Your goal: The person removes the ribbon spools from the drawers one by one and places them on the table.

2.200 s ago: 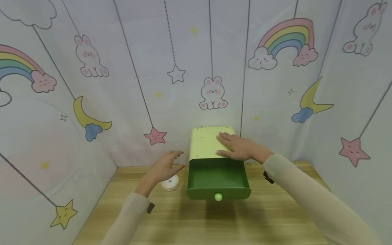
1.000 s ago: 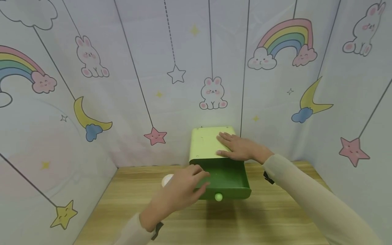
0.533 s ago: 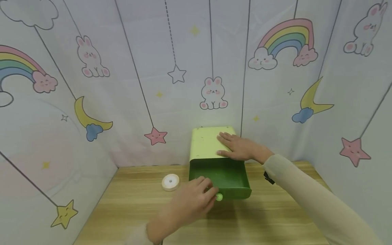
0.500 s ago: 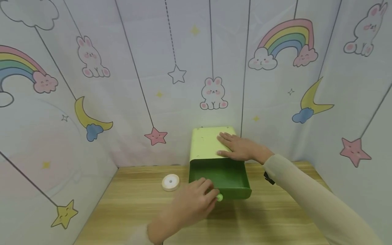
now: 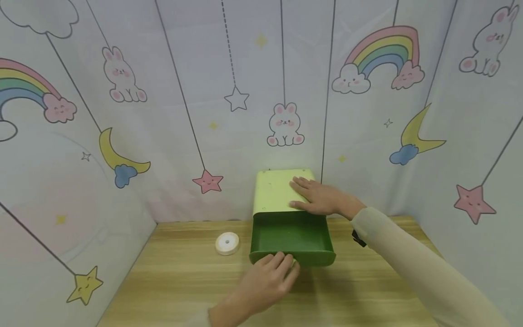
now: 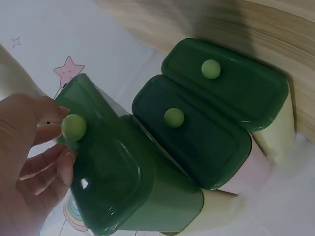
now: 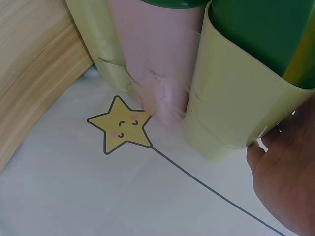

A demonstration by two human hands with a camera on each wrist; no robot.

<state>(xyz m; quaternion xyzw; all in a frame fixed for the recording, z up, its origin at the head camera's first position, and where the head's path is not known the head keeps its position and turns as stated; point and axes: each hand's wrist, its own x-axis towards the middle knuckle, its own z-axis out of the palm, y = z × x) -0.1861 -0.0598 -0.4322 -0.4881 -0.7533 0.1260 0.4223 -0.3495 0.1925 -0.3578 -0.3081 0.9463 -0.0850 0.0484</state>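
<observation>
A stacked drawer cabinet (image 5: 273, 193) with a pale yellow-green top stands at the back of the table. Its top drawer (image 5: 302, 236), dark green, is pulled out and nothing shows inside. My left hand (image 5: 263, 284) pinches the round light-green knob (image 6: 74, 127) on that drawer's front, thumb and fingers on either side of it. On the cabinet's top my right hand (image 5: 323, 197) lies flat with its fingers extended. In the left wrist view two lower drawers, a middle one (image 6: 197, 142) and a bottom one (image 6: 236, 88), are closed.
A flat cream roll with a white core (image 5: 227, 244) lies on the wooden table (image 5: 171, 277), left of the cabinet. Behind and at both sides hang pale cloth walls (image 5: 241, 150) printed with rabbits, stars and rainbows. The middle cabinet section (image 7: 157, 54) is pink.
My left hand has moved right from beside the roll, past the drawer's left side, to the knob and taken hold of it. The right hand and the pulled-out drawer look unchanged.
</observation>
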